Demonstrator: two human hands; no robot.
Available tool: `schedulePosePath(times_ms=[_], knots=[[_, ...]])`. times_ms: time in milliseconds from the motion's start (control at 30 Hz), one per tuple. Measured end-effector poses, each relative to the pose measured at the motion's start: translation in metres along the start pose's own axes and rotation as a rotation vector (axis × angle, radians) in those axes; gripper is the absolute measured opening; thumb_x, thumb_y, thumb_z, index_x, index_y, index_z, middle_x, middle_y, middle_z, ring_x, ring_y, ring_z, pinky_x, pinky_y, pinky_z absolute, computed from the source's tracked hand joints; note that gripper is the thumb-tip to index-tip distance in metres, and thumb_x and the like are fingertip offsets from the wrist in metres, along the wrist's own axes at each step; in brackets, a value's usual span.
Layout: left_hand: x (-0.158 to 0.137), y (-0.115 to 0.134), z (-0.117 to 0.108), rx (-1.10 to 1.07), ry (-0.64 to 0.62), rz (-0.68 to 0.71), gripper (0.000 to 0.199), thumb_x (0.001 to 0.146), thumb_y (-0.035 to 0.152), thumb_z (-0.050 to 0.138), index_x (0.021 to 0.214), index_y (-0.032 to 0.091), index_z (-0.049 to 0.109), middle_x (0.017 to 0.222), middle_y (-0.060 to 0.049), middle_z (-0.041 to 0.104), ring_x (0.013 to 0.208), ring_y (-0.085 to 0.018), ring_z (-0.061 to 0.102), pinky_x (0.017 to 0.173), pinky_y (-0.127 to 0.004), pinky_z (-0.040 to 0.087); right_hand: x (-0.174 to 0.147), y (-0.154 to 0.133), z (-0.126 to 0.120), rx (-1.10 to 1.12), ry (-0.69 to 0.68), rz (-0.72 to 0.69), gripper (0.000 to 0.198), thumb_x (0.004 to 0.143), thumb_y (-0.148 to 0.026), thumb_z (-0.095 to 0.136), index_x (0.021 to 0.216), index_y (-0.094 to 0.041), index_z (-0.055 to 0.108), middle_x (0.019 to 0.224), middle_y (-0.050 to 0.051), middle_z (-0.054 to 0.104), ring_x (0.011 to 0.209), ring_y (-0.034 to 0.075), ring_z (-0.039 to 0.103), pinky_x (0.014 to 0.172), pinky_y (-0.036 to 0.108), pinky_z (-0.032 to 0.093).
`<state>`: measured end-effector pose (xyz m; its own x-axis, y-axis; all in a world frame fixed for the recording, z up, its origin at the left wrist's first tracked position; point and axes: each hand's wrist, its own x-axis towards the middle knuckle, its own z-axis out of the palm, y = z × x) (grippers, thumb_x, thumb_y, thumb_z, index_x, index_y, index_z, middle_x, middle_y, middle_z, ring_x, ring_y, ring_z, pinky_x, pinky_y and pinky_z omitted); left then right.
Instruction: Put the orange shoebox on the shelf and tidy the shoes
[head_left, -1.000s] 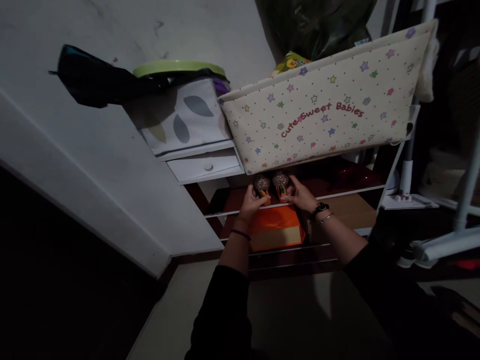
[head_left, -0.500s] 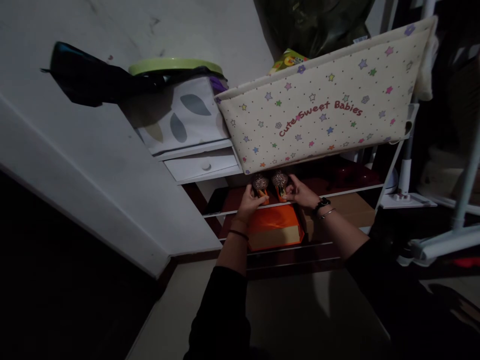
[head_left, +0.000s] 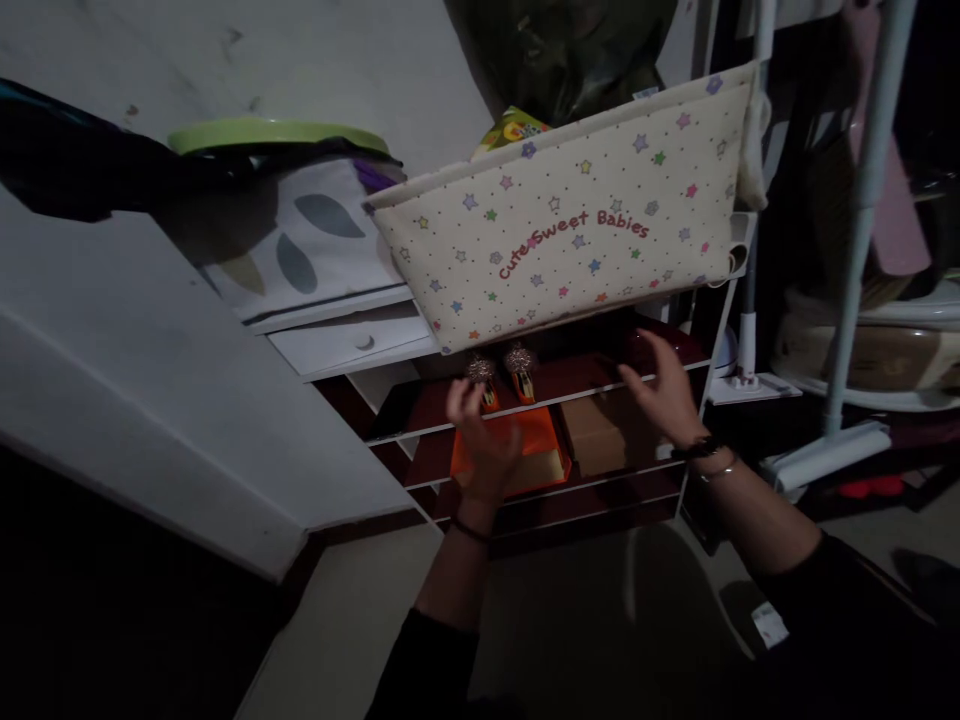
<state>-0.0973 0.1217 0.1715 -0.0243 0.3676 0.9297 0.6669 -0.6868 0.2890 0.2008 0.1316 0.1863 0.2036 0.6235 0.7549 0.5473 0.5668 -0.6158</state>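
A pair of what look like shoes, glittery at the far end and orange near the front, stands on the upper shelf; they are the left shoe and the right shoe. My left hand hovers in front of the left shoe and over the orange box, empty, its fingers apart and partly covering both. Off to the right, my right hand is open with thumb and fingers spread, holding nothing. Behind it on the same shelf lies a glossy dark red thing, too dim to name.
A star-patterned fabric bin overhangs the shelf rack. Left of it is a white drawer under a leaf-printed box. A brown cardboard box sits beside the orange one. A pale pole stands at right.
Both hands have let go of the shoes, which stay on the shelf. My left hand has drawn back toward me; my right hand has swung to the right. The view has shifted right.
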Motion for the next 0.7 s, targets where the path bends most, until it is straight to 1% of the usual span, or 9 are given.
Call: schedulePosePath(times_ms=[67,133,200,267,367,433,533,633,700], knots=[[-0.001,0.034,0.023,-0.015,-0.145,0.112,0.051,0.089,0.032,0.066,0.138,0.024,0.055,0.150,-0.018,0.047,0.150,-0.035,0.040,0.128,-0.054,0.031,0.004,0.024,-0.035,-0.049,0.119,0.126,0.067,0.093,-0.052,0.062,0.148,-0.015,0.053,0.134,0.019,0.064,0.119,0.032,0.064,0.109,0.053,0.051],[0.007,0.062,0.061,-0.063,-0.297,0.129,0.045,0.092,0.030,0.064,0.136,0.023,0.059,0.152,-0.017,0.048,0.148,-0.033,0.042,0.126,-0.053,0.034,0.012,0.049,-0.061,-0.052,0.148,0.283,0.070,0.091,-0.057,0.062,0.145,-0.013,0.056,0.127,0.019,0.068,0.114,0.033,0.066,0.106,0.053,0.053],[0.023,0.083,0.104,-0.110,-0.370,0.045,0.053,0.092,0.031,0.066,0.142,0.018,0.056,0.158,-0.019,0.043,0.149,-0.033,0.040,0.125,-0.053,0.035,0.021,0.070,-0.076,-0.011,0.100,0.436,0.071,0.089,-0.062,0.062,0.141,-0.014,0.060,0.125,0.018,0.070,0.116,0.033,0.067,0.107,0.054,0.053],[0.042,0.094,0.145,-0.073,-0.466,-0.102,0.067,0.085,0.032,0.074,0.147,0.013,0.053,0.158,-0.022,0.042,0.149,-0.036,0.040,0.125,-0.050,0.034,0.029,0.084,-0.084,0.047,-0.002,0.552,0.073,0.087,-0.064,0.065,0.142,-0.015,0.061,0.125,0.017,0.071,0.118,0.034,0.067,0.108,0.055,0.053],[0.067,0.101,0.191,0.046,-0.665,-0.252,0.088,0.080,0.036,0.080,0.156,0.010,0.046,0.152,-0.024,0.049,0.147,-0.040,0.042,0.123,-0.048,0.035,0.039,0.093,-0.087,0.108,-0.123,0.633,0.075,0.084,-0.058,0.074,0.145,-0.017,0.058,0.126,0.017,0.072,0.113,0.034,0.070,0.102,0.053,0.059],[0.079,0.102,0.211,0.105,-0.785,-0.278,0.087,0.078,0.035,0.081,0.155,0.012,0.048,0.144,-0.022,0.058,0.142,-0.040,0.047,0.122,-0.049,0.035,0.045,0.096,-0.086,0.142,-0.157,0.657,0.073,0.083,-0.052,0.078,0.144,-0.017,0.058,0.122,0.016,0.073,0.104,0.031,0.073,0.092,0.048,0.064],[0.090,0.101,0.230,0.194,-0.896,-0.343,0.069,0.074,0.027,0.080,0.140,0.017,0.064,0.134,-0.020,0.068,0.140,-0.042,0.050,0.119,-0.053,0.035,0.052,0.103,-0.079,0.181,-0.202,0.676,0.060,0.082,-0.045,0.081,0.132,-0.018,0.063,0.115,0.013,0.075,0.089,0.024,0.073,0.075,0.039,0.066],[0.094,0.098,0.242,0.258,-0.926,-0.411,0.059,0.072,0.026,0.080,0.130,0.019,0.070,0.133,-0.020,0.070,0.141,-0.045,0.050,0.117,-0.057,0.035,0.056,0.111,-0.070,0.145,-0.222,0.674,0.043,0.078,-0.040,0.083,0.111,-0.018,0.065,0.104,0.011,0.075,0.080,0.022,0.071,0.067,0.036,0.064],[0.094,0.095,0.244,0.243,-0.911,-0.386,0.068,0.072,0.025,0.081,0.138,0.019,0.067,0.132,-0.018,0.071,0.138,-0.044,0.053,0.118,-0.057,0.033,0.057,0.115,-0.065,0.104,-0.217,0.662,0.040,0.075,-0.038,0.085,0.102,-0.019,0.063,0.097,0.009,0.073,0.077,0.023,0.069,0.067,0.038,0.062]])
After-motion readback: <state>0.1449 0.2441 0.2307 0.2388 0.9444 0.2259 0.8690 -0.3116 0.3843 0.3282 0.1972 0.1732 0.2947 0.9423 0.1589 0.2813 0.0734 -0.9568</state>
